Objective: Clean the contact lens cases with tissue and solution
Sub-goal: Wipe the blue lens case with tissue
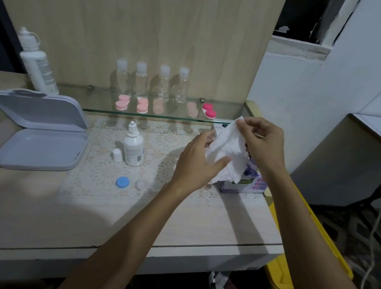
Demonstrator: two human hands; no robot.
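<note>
A white tissue [228, 148] is held up over the tissue box [244, 183] at the right of the table. My right hand [263, 145] pinches its top corner. My left hand [198, 162] holds its lower part between thumb and fingers. On the lace mat lie a blue cap [122, 181] and a clear white cap [141, 184]. A small solution bottle [133, 146] stands uncapped, its white cap [117, 155] beside it. Several pink lens cases [141, 105] and a red-pink one [209, 111] sit on the glass shelf [98, 110].
A large white solution bottle [37, 65] stands at the back left. An open grey box [41, 134] lies at the left. Several clear small bottles [151, 81] line the shelf's back. A yellow bin [289, 269] sits below the table's right edge.
</note>
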